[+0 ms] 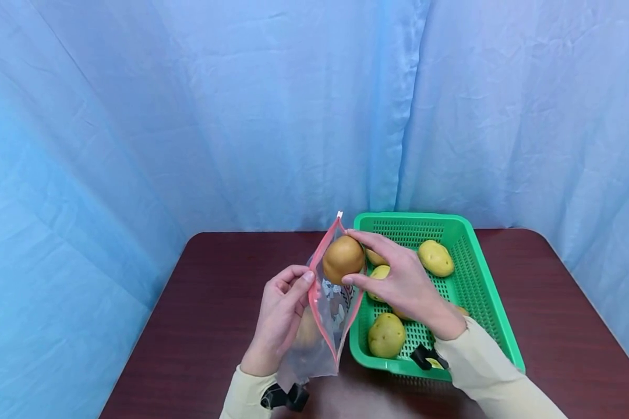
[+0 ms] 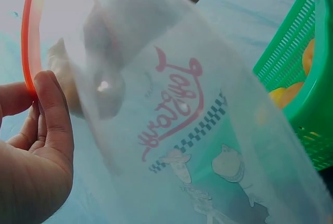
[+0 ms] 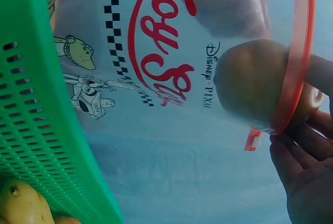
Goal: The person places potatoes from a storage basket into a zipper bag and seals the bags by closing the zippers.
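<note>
A: Where was the brown round piece [image 1: 343, 256]?

B: At the mouth of the clear zip bag [image 1: 314, 366], toward its far end. The right hand [image 1: 406, 282] had it pinched, thumb on the near side, fingers on the far side.

A: And the left hand [image 1: 279, 319]?

B: It was left of the bag, its thumb and fingers pinching the pinkish-red rim [image 1: 313, 297]. The mouth gaped between the two hands, and a white slider [image 1: 339, 215] sat at its far tip.

A: Was anything inside?

B: Another tan piece [image 1: 307, 329] showed through the plastic (too hazy for me to name). The bag wall carried red lettering [image 3: 158, 28] that began "Toy", beside a checkered band [image 3: 115, 31].

A: What stood around it?

B: A green basket [image 1: 466, 267], just right of the bag. It held a yellow piece [image 1: 436, 258] at the far right and a greenish-yellow one [image 1: 387, 336] at the near left; others were partly hidden by the right hand.

A: And beyond that?

B: The dark reddish-brown surface [image 1: 209, 326] lay underneath, with pale blue curtains [image 1: 267, 116] at the far side.
</note>
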A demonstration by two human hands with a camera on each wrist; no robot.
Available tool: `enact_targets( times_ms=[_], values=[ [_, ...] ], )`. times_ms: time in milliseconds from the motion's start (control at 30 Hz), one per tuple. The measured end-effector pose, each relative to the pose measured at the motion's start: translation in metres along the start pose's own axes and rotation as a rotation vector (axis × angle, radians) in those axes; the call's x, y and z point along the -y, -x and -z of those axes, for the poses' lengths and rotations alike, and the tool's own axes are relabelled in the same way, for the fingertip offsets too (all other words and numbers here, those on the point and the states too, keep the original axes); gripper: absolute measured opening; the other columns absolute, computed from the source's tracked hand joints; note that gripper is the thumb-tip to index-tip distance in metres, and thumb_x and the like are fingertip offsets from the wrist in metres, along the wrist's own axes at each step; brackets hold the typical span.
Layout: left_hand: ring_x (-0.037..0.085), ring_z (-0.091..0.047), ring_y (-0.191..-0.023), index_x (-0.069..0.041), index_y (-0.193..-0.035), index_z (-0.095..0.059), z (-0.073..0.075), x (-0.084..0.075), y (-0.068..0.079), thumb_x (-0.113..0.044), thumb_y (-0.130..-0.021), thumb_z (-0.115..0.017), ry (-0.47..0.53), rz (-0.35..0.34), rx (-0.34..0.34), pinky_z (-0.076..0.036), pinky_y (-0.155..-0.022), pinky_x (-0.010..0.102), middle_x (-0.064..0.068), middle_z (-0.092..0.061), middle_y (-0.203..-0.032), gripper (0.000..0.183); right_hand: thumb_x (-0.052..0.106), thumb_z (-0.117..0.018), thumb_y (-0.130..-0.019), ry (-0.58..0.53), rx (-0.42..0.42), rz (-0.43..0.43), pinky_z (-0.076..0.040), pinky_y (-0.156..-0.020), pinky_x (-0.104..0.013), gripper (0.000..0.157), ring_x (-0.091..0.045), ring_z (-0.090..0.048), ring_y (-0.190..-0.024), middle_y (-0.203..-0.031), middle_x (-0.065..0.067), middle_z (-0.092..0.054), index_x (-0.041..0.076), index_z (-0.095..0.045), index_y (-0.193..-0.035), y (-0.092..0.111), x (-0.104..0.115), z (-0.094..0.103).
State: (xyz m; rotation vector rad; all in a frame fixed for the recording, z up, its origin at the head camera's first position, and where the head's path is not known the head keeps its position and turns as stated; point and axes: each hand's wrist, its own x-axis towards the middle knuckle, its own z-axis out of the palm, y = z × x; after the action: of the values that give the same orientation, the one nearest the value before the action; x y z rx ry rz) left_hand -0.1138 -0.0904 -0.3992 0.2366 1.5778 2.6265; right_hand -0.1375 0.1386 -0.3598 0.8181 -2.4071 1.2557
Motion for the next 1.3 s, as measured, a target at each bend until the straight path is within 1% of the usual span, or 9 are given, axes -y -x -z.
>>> enact_targets(
  times_ms=[200,467,600,733,800,867,967,1133,1300],
  values=[
    [0.009,-0.062,-0.067,-0.008,-0.099,-0.068,0.001,-0.002,0.000,-0.005,-0.103,-0.061,0.012,-0.009,-0.006,-0.056,-0.065,0.019,0.001,-0.067,-0.079,0.008,0.032,-0.087,-0.085,0.013,0.063,-0.050,-0.047,-0.107,-0.054,0.074,-0.027,-0.051,-0.140,-0.152,-0.004,-0.054,0.020,-0.055,-0.150,-0.002,-0.002,-0.001],
    [0.008,-0.064,-0.071,-0.008,-0.100,-0.068,0.002,-0.002,-0.001,-0.004,-0.103,-0.061,0.025,-0.022,-0.002,-0.057,-0.067,0.019,0.001,-0.067,-0.080,0.009,0.029,-0.087,-0.087,0.028,0.099,-0.039,-0.044,-0.110,-0.054,0.084,-0.029,-0.047,-0.142,-0.159,-0.006,-0.045,0.014,-0.044,-0.157,-0.006,-0.005,-0.007],
    [0.008,-0.065,-0.071,-0.009,-0.099,-0.070,0.003,-0.002,-0.001,-0.003,-0.103,-0.061,0.028,-0.026,-0.013,-0.057,-0.068,0.020,0.001,-0.067,-0.080,0.011,0.029,-0.082,-0.092,-0.021,0.084,-0.150,-0.049,-0.106,-0.050,0.080,-0.030,-0.055,-0.134,-0.156,-0.010,-0.047,0.011,-0.041,-0.158,-0.003,-0.005,-0.008],
    [0.009,-0.065,-0.071,-0.009,-0.096,-0.071,0.004,-0.004,0.000,-0.001,-0.102,-0.061,0.026,-0.037,-0.035,-0.057,-0.069,0.020,0.001,-0.067,-0.080,0.014,0.033,-0.072,-0.099,-0.005,0.108,-0.265,-0.058,-0.093,-0.043,0.052,-0.020,-0.070,-0.111,-0.131,-0.007,-0.069,0.008,-0.060,-0.142,0.000,-0.005,-0.003],
    [0.009,-0.065,-0.072,-0.009,-0.095,-0.071,0.004,-0.006,0.000,0.000,-0.101,-0.060,0.029,-0.043,-0.042,-0.057,-0.069,0.019,0.001,-0.067,-0.080,0.015,0.032,-0.069,-0.101,0.042,0.126,-0.280,-0.059,-0.073,-0.034,0.032,-0.013,-0.071,-0.083,-0.103,-0.001,-0.076,0.011,-0.073,-0.125,0.001,-0.005,0.000],
    [0.009,-0.065,-0.071,-0.010,-0.095,-0.071,0.004,-0.007,-0.001,0.001,-0.101,-0.060,0.034,-0.046,-0.043,-0.056,-0.067,0.019,0.000,-0.067,-0.079,0.017,0.028,-0.067,-0.101,0.081,0.134,-0.269,-0.048,-0.055,-0.028,0.018,-0.008,-0.059,-0.059,-0.076,0.007,-0.069,0.016,-0.079,-0.106,0.002,-0.005,0.002],
    [0.008,-0.064,-0.069,-0.010,-0.094,-0.070,0.005,-0.009,-0.001,0.002,-0.101,-0.058,0.045,-0.051,-0.040,-0.054,-0.064,0.019,0.000,-0.066,-0.077,0.019,0.023,-0.064,-0.101,0.091,0.129,-0.251,-0.031,-0.045,-0.027,0.019,-0.010,-0.041,-0.046,-0.060,0.010,-0.057,0.019,-0.081,-0.095,0.002,-0.005,0.003],
    [0.008,-0.063,-0.069,-0.008,-0.092,-0.070,0.005,-0.010,0.000,0.002,-0.101,-0.058,0.052,-0.054,-0.052,-0.053,-0.063,0.018,0.000,-0.066,-0.078,0.018,0.022,-0.061,-0.103,-0.008,0.118,-0.235,-0.032,-0.047,-0.027,0.022,-0.006,-0.059,-0.057,-0.080,0.008,-0.075,0.014,-0.082,-0.105,0.002,-0.006,0.000],
    [0.007,-0.061,-0.067,-0.009,-0.091,-0.069,0.007,-0.006,0.003,0.002,-0.100,-0.058,0.003,-0.009,-0.036,-0.054,-0.064,0.019,-0.001,-0.064,-0.077,0.018,0.021,-0.061,-0.104,-0.071,0.121,-0.250,-0.032,-0.048,-0.026,0.023,-0.011,-0.074,-0.076,-0.093,0.000,-0.079,0.010,-0.081,-0.109,0.003,-0.009,-0.001]
  ],
)
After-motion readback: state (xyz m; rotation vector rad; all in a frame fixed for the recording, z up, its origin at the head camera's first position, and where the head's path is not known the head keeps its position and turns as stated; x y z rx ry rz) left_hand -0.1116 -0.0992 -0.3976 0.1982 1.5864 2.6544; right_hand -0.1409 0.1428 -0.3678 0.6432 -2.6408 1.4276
